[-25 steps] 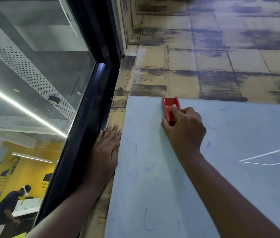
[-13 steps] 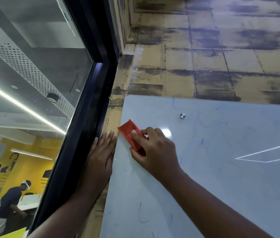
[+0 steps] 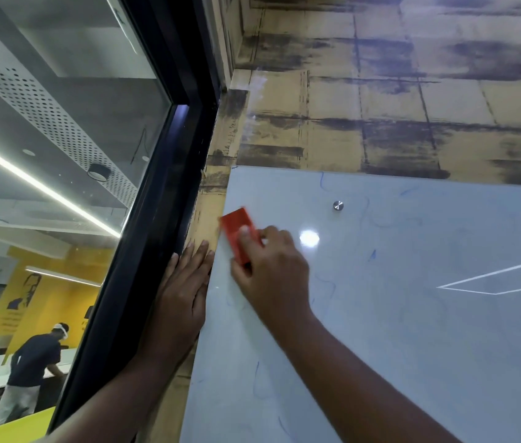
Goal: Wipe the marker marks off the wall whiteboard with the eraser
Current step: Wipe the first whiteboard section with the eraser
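The glass whiteboard [image 3: 412, 314] hangs on the wall and fills the right half of the view, with faint blue marker marks [image 3: 372, 255] scattered over it. A red eraser [image 3: 238, 230] lies flat against the board near its upper left edge. My right hand [image 3: 272, 276] grips the eraser from below, fingers curled round it. My left hand [image 3: 185, 298] rests flat with straight fingers on the wall strip just left of the board's edge.
A round metal mounting stud [image 3: 337, 205] sits near the board's top. A black window frame [image 3: 157, 203] runs beside the board on the left. The brown patterned wall [image 3: 380, 107] rises above. Behind the glass a person [image 3: 32, 362] stands at a desk.
My right hand swept the eraser from the board's top down to its left edge, then slightly back up and right. My left hand stayed flat on the wall strip.
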